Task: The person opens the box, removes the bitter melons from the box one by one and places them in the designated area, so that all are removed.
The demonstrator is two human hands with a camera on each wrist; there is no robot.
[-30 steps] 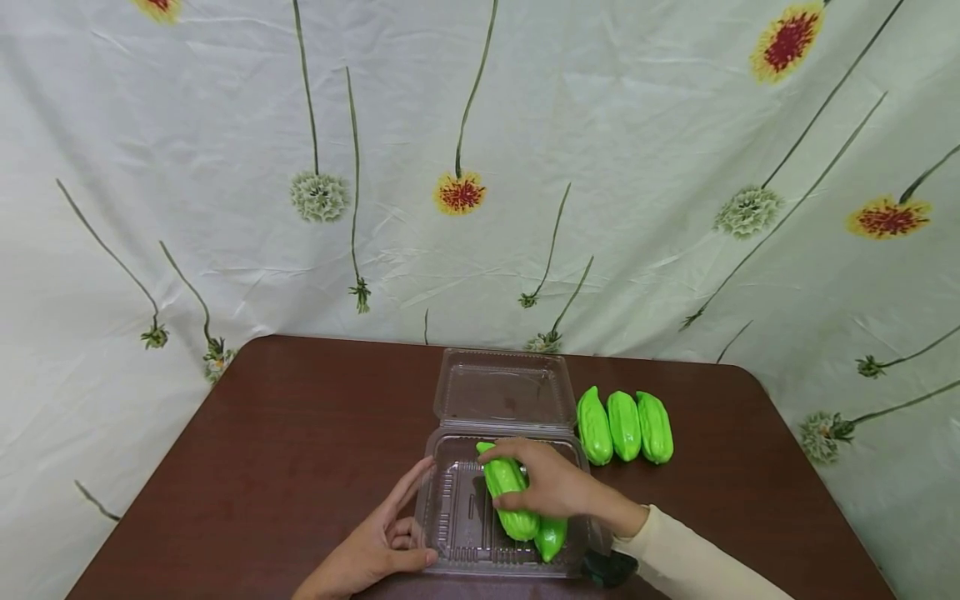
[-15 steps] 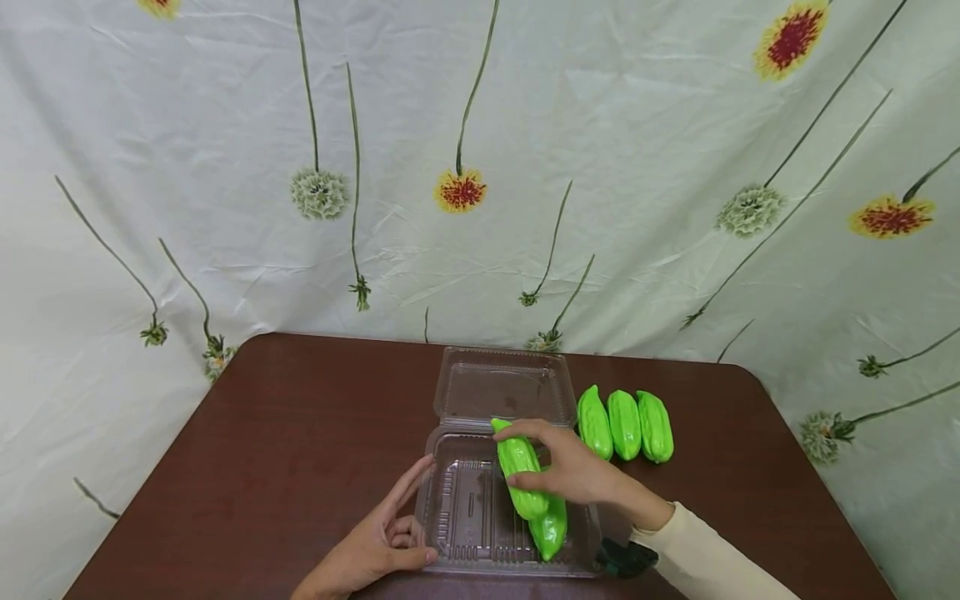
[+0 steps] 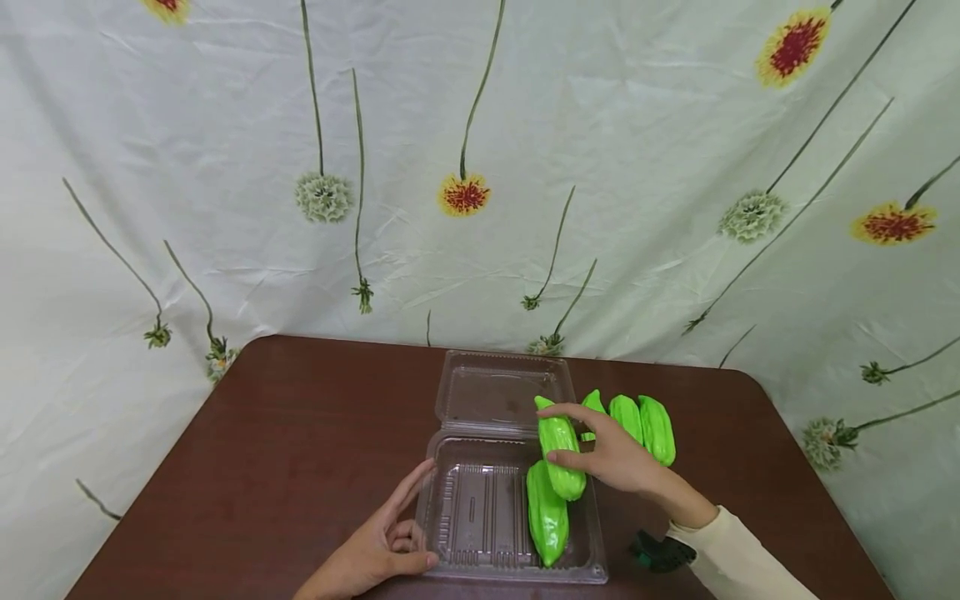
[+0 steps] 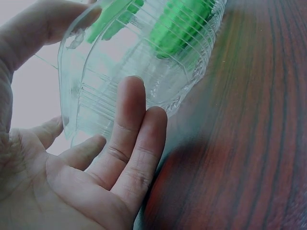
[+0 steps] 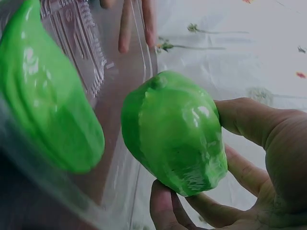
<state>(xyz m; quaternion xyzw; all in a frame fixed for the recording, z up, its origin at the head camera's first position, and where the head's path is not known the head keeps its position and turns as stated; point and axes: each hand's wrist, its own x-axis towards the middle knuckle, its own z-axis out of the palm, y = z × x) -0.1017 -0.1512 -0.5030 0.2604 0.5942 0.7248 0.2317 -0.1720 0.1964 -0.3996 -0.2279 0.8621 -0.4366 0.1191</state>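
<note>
My right hand [image 3: 618,454] pinches a glossy green ridged gourd [image 3: 561,457] between thumb and fingers, raised over the right side of a clear plastic clamshell box [image 3: 468,521]. A second green gourd [image 3: 547,521] lies inside the box's base, towards its right; the right wrist view shows this lying gourd [image 5: 48,96] beside the held one [image 5: 172,132]. At the box's left side is my left hand [image 3: 375,542]. Its thumb and forefinger are spread along the rim, and in the left wrist view its middle fingers [image 4: 129,129] lie nearly straight by the clear wall.
Several more objects surround the box: a row of green gourds [image 3: 657,429] stands right of the lid, partly hidden by my right hand. The open lid [image 3: 504,387] lies back on the brown table [image 3: 315,433]. A flower-patterned cloth [image 3: 637,125] hangs behind.
My right hand has lifted the gourd from the box's middle and carried it right and away from me, uncovering the other gourd. My left hand stays at the rim.
</note>
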